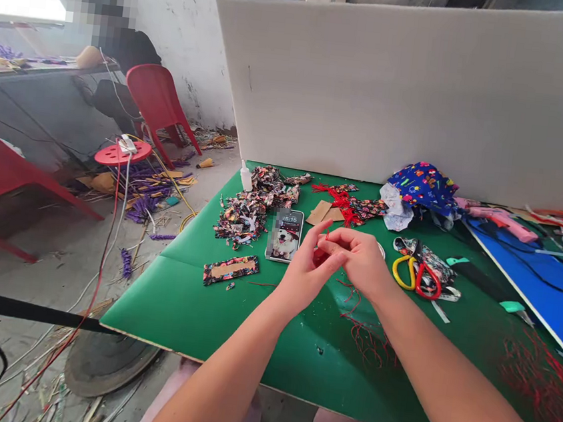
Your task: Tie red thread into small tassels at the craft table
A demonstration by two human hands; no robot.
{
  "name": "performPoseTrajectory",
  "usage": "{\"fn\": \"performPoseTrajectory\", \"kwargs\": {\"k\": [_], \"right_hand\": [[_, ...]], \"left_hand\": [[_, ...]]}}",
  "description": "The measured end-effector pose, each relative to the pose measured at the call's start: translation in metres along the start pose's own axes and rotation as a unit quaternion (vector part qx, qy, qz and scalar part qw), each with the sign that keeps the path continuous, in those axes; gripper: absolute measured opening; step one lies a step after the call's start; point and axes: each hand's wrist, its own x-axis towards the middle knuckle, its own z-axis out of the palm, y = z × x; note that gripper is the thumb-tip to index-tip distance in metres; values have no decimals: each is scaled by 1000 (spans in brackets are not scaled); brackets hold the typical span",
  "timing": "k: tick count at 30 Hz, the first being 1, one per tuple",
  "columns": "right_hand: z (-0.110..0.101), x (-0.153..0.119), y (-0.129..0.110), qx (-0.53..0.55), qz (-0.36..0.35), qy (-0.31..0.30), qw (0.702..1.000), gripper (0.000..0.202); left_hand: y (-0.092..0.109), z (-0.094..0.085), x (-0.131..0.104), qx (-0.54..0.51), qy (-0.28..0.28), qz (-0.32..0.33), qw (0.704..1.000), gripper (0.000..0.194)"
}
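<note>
Above the green table my left hand [310, 265] and my right hand [358, 258] meet, fingertips pressed together. A bit of red thread [328, 235] shows between them; the rest of what they pinch is hidden by the fingers. Loose red threads [368, 341] lie below my right wrist. Left of my hands is a phone [286, 237] with a dog on its lit screen. A flat floral fabric strip with a brown backing [231, 270] lies nearer the left edge. Scissors [416, 276] with yellow and red handles rest on folded floral fabric right of my hands.
Floral fabric pieces [243, 214] are heaped at the back left beside a small white bottle [245, 176]. Blue patterned cloth [422, 189], a pink glue gun [504, 221] and a utility knife [488, 284] lie to the right. A white board [404, 96] stands behind. A person sits far left.
</note>
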Motion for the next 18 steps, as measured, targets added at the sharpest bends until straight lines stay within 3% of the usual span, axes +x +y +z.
{"fn": "performPoseTrajectory", "kwargs": {"k": [3, 9, 12, 18], "right_hand": [[1, 0, 3, 8, 14, -4, 1000, 21], [-1, 5, 10, -16, -40, 46, 998, 13], [-1, 4, 6, -3, -55, 61, 997, 12], [3, -1, -6, 62, -22, 36, 997, 24]], "left_hand": [[-1, -1, 1, -10, 4, -25, 1000, 52], [-2, -2, -1, 49, 43, 18, 998, 39], [-4, -1, -4, 25, 63, 27, 997, 39], [-6, 3, -8, -47, 78, 7, 996, 47]]}}
